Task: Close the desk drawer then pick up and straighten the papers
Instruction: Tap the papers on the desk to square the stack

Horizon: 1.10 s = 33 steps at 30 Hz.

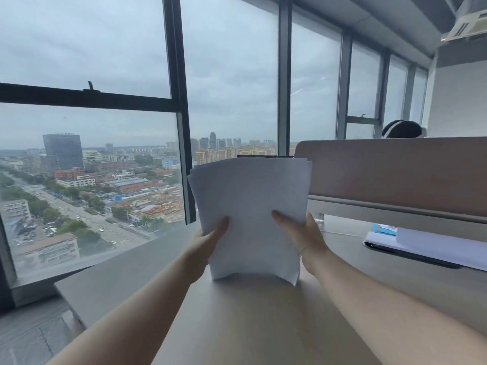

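A stack of white papers (250,206) stands upright at the centre of the frame, its lower edge resting on the pale desk (237,325). The sheets are not flush: several top edges and the upper left corner are staggered, and the lower right corner curls outward just above the desk surface. The left hand (208,241) grips the stack at its lower left edge, thumb pressed on the near face and the remaining fingers hidden behind the sheets. The right hand (303,235) grips the lower right edge in the same manner, thumb lying across the near face and pointing toward the centre of the frame, other fingers out of sight behind the paper. Both bare forearms run in from the bottom of the frame. At the right of the frame, a brown partition panel (395,175) stands along the far side of the desk; below it lies a dark flat device (411,252) with a white sheet (442,246) on top and a small blue item (384,229) just beside it, well apart from the held stack. Above the panel, at upper right, the top of another person's head (402,129) shows. Large windows (92,127) fill the left and centre of the frame, giving onto a city under grey sky. The desk drawer is not within view.
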Motion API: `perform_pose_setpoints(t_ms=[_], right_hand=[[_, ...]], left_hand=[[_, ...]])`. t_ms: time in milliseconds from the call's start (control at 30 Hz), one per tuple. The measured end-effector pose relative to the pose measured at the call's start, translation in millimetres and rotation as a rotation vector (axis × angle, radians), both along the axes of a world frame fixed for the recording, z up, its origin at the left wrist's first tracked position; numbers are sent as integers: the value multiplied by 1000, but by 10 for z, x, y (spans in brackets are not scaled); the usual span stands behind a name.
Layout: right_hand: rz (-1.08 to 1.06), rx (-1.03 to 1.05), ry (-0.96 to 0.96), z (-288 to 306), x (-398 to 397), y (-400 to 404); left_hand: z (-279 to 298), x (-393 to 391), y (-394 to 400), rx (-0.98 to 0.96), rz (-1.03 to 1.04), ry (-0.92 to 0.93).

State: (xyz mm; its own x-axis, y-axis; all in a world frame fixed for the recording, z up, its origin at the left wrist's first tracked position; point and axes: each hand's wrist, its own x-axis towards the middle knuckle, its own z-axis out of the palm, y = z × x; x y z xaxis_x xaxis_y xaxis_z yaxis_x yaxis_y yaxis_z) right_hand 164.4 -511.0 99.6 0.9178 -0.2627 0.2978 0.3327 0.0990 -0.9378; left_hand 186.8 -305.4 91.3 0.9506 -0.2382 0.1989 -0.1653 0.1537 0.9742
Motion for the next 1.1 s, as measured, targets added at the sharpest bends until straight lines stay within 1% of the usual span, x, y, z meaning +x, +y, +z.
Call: perform_pose_setpoints(t_ms=[67, 133, 233, 367, 467, 533, 633, 700, 800, 900, 967, 1033, 1100], right_hand=[[-18, -2, -23, 29, 25, 24], [-66, -17, -25, 51, 73, 12], [-90, -41, -10, 91, 109, -24], [-6, -76, 39, 139, 134, -1], [9, -102, 44, 139, 172, -8], [13, -115, 49, 130, 182, -39], [67, -187, 90, 39, 219, -66], [56, -202, 119, -23, 242, -40], [-21, -206, 127, -35, 297, -1], [17, -193, 119, 10, 312, -6], [71, -187, 133, -8, 310, -44], [107, -220, 187, -63, 312, -64], [113, -234, 236, -131, 315, -42]], left_hand=[[45, 51, -48, -50, 13, -50], [96, 100, -71, -98, 70, -105], [143, 174, -83, -144, 139, -116], [196, 237, -144, -133, 174, -86], [163, 311, -151, -117, 171, -74], [90, 367, -121, -68, 149, -28], [-78, 416, -128, 45, 129, 86], [-174, 452, -169, 83, 183, 107], [-161, 500, -161, 26, 293, 51], [-109, 534, -91, -1, 235, 25], [-146, 564, -71, 51, 166, 83], [-209, 566, -92, 103, 106, 142], [-281, 578, -110, 132, 96, 166]])
